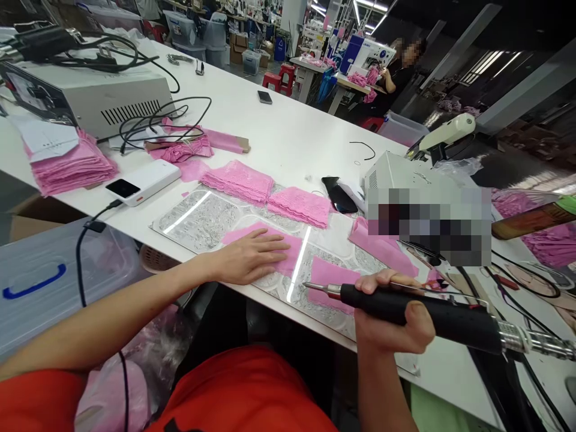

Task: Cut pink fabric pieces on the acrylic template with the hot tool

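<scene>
My left hand [249,257] lies flat with fingers outstretched on a pink fabric piece [291,246], which rests on a grey marbled board [193,221]. My right hand [391,318] is wrapped round a thick black soldering-iron-like tool [454,322]. Its pointed metal tip [317,287] aims left and appears above the edge of a second pink fabric piece [330,273]; whether they touch I cannot tell. Behind my left hand sit two stacks of pink lace-edged fabric, the left stack [238,180] and the right stack [299,206].
A grey control box [117,99] with coiled black cable stands at the left, near a white power bank [150,183] and a pink fabric pile [72,165]. Another box [396,174] stands right, beside tangled cables. Beyond the table, a person [398,75] sits at a sewing machine [369,54].
</scene>
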